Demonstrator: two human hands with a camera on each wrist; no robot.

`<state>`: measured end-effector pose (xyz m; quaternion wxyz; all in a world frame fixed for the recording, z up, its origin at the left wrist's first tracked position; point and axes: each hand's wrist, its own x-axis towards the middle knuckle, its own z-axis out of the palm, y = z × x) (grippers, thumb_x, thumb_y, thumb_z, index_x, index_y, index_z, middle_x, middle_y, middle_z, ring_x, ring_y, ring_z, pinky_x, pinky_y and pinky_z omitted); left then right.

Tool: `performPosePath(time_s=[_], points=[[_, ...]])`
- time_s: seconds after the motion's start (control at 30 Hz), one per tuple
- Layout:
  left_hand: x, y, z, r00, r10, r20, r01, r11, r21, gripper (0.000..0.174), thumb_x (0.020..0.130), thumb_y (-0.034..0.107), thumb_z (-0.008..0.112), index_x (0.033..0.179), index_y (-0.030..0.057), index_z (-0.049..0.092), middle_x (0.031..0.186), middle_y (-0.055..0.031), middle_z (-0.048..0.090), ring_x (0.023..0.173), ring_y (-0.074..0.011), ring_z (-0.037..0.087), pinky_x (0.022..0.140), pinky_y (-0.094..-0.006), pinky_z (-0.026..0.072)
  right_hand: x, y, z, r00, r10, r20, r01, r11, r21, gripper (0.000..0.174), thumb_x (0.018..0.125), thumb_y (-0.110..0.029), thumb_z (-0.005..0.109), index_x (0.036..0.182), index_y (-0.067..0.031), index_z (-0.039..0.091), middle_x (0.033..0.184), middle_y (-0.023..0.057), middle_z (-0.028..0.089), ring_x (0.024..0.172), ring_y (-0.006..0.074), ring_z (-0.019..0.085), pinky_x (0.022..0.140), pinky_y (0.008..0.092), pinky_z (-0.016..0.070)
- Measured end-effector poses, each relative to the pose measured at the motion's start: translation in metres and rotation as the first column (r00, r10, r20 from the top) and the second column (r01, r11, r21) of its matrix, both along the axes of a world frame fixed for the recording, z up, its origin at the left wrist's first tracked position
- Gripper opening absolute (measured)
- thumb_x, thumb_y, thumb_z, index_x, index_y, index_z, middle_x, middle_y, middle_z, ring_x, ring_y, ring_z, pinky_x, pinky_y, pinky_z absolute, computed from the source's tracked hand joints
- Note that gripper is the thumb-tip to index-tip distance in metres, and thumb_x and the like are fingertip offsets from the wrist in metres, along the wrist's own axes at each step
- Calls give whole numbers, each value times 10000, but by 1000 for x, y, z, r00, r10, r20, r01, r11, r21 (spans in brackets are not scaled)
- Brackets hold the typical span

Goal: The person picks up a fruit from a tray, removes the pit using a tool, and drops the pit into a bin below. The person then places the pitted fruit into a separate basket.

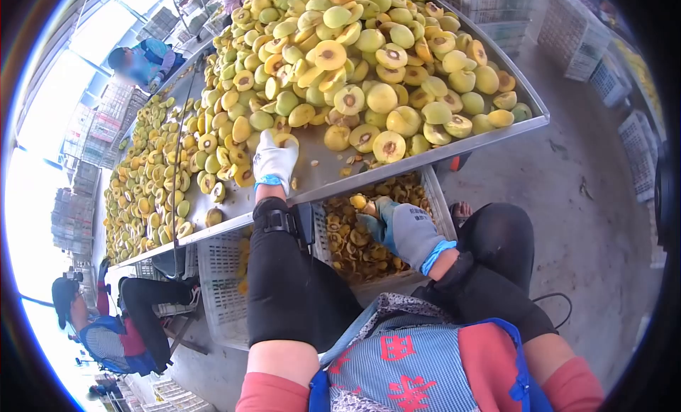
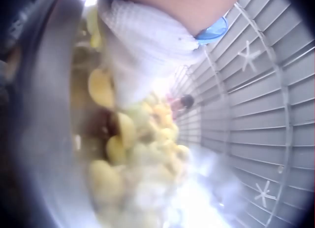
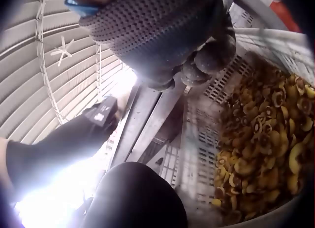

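My left hand (image 1: pixel 275 162), in a white glove, is over the metal table, its fingertips against a halved yellow fruit (image 1: pixel 286 140); whether they grip it is hidden. The left wrist view shows the same hand (image 2: pixel 147 41) blurred, pointing down among fruit pieces (image 2: pixel 101 88). My right hand (image 1: pixel 410 231), in a grey-blue glove, pinches a small yellow-brown fruit piece (image 1: pixel 359 201) above a crate of brownish pieces (image 1: pixel 355 252). In the right wrist view the fingers of that hand (image 3: pixel 167 36) are curled, and the piece is hidden.
Halved and whole fruits (image 1: pixel 333 57) are heaped on the table, whose raised metal rim (image 1: pixel 425 155) runs between my hands. A white crate (image 1: pixel 225 291) stands below at left. Another person (image 1: pixel 113 334) sits at lower left; one more (image 1: pixel 149 61) is across the table.
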<state>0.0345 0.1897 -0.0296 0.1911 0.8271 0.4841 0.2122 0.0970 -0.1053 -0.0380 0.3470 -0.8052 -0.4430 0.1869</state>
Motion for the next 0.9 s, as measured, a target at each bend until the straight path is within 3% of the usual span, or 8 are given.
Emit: performPosePath(time_s=[0.17, 0.3, 0.33, 0.53, 0.6, 0.7, 0.83, 0.9], points=[[-10, -20, -11, 887, -216, 408, 322, 923, -212, 441, 799, 125, 747, 1207, 26, 613, 1030, -112, 689, 910, -197, 668, 831, -308, 535, 0, 3, -5, 982, 3, -187, 39, 975, 218, 328, 960, -378, 620, 969, -50, 622, 771, 233, 665, 760, 454, 645, 646, 514, 487], [-27, -106, 43, 670, 28, 742, 422, 807, -412, 378, 859, 100, 713, 1206, -10, 613, 1028, -70, 662, 918, -139, 638, 826, -267, 529, -13, 7, 2, 928, 166, -334, 29, 860, 509, 295, 977, -339, 606, 1000, -46, 629, 771, 243, 660, 765, 464, 635, 618, 480, 490], [-31, -118, 38, 596, 42, 802, 472, 790, -392, 377, 879, 136, 697, 1220, 8, 597, 1014, -62, 657, 904, -136, 641, 794, -268, 535, -14, 5, 5, 900, 212, -380, -13, 887, 462, 285, 1030, -263, 558, 1086, 1, 650, 910, 63, 691, 795, 136, 605, 706, 310, 492], [-42, -166, 14, 431, 23, 902, 560, 777, -288, 260, 976, 92, 587, 1214, 7, 524, 1151, -147, 607, 1024, -243, 650, 846, -331, 558, -35, 7, -15, 684, 306, -662, 139, 836, 531, 324, 1060, -270, 504, 1104, 22, 640, 914, -43, 637, 836, 34, 507, 702, 223, 459], [-40, -179, 12, 563, -264, 783, 482, 875, -51, 246, 976, 48, 581, 1212, -1, 530, 1221, -164, 600, 1072, -267, 647, 863, -341, 562, -35, 5, -16, 694, 314, -648, 133, 828, 544, 320, 1058, -264, 511, 1103, 27, 636, 904, -28, 641, 827, 46, 508, 704, 233, 464], [-41, -185, 37, 249, 540, 804, 675, 498, -544, 257, 1016, 104, 542, 1249, -4, 544, 1305, -165, 583, 1129, -290, 630, 912, -386, 554, -31, 4, -19, 792, 217, -570, 137, 847, 513, 352, 1047, -316, 526, 1069, 17, 635, 863, 116, 673, 759, 145, 552, 693, 325, 483], [-45, -193, 30, 449, -19, 893, 570, 776, -270, 393, 1068, 315, 432, 1305, 26, 556, 1330, -133, 593, 1173, -278, 605, 956, -429, 525, -18, -4, -3, 859, 83, -505, 126, 922, 366, 408, 1032, -388, 530, 1034, 7, 631, 843, 251, 673, 724, 329, 630, 691, 414, 498], [-44, -190, 28, 409, 264, 874, 576, 667, -471, 472, 1076, 402, 381, 1323, 39, 556, 1324, -119, 604, 1170, -266, 607, 954, -438, 522, -23, -7, 2, 887, 82, -455, 128, 902, 411, 436, 1025, -420, 528, 1030, 5, 630, 843, 261, 668, 762, 390, 641, 696, 430, 500]])
